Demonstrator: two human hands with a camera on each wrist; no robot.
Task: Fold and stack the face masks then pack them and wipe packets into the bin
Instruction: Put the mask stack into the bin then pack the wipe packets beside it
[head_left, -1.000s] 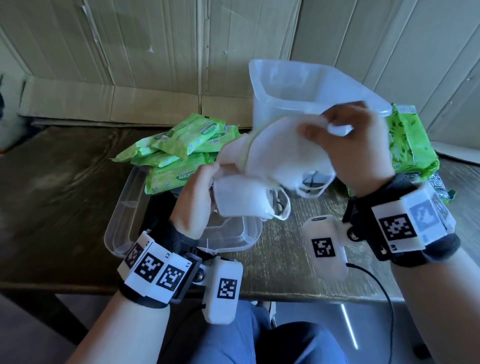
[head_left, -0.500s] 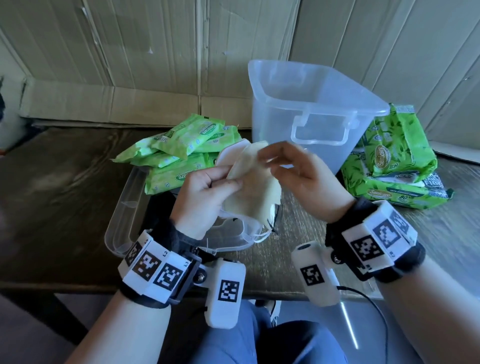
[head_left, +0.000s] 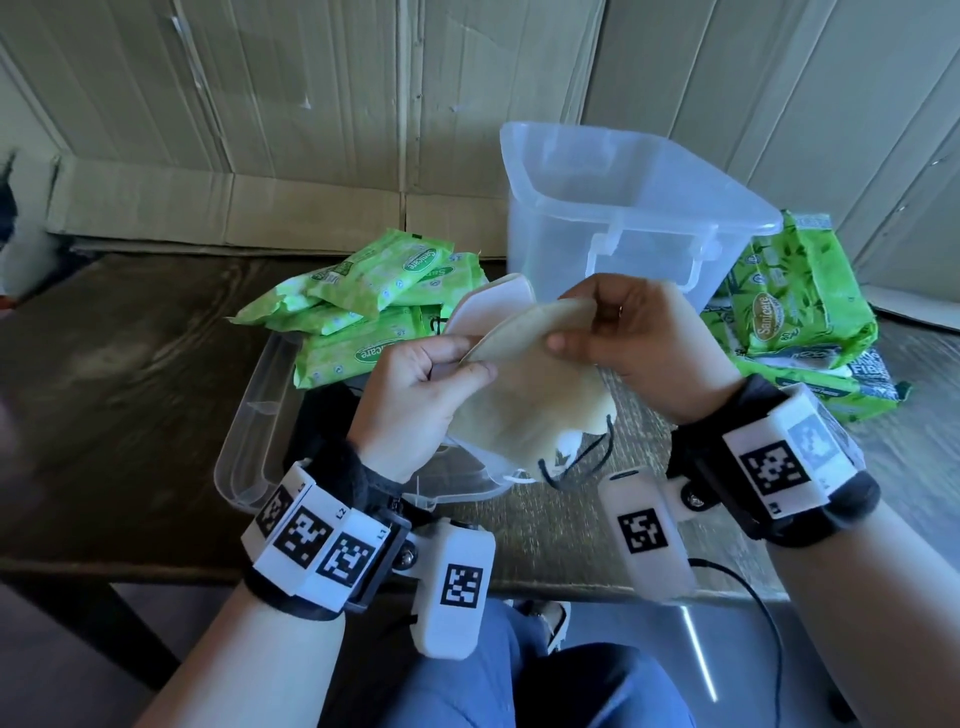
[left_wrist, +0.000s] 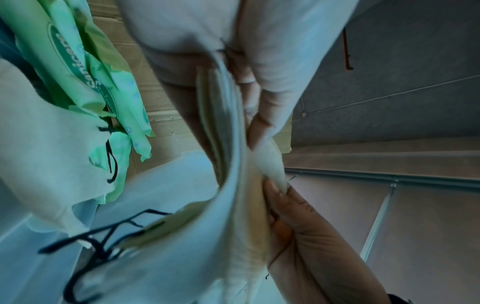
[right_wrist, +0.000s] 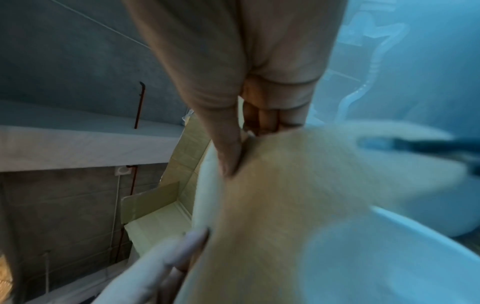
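Both hands hold a cream face mask (head_left: 524, 395) in the air above the table's near edge, black ear loops (head_left: 582, 457) dangling below it. My left hand (head_left: 421, 395) pinches its left edge and also holds white masks (head_left: 488, 306) behind it. My right hand (head_left: 639, 332) pinches the mask's top right edge between thumb and fingers. In the left wrist view the folded mask (left_wrist: 226, 185) runs between the fingers. The right wrist view shows the thumb pressed on the mask (right_wrist: 298, 195). The clear bin (head_left: 623, 218) stands upright behind the hands.
A clear lid (head_left: 249, 441) lies on the wooden table (head_left: 130, 389) under my left hand. Several small green wipe packets (head_left: 374, 301) pile on its far end. Larger green wipe packs (head_left: 800, 312) are stacked right of the bin. Cardboard panels (head_left: 260, 104) line the back.
My right hand brought a mask down from in front of the bin to the left hand. Both hands now pinch it folded, a little lower and closer together.
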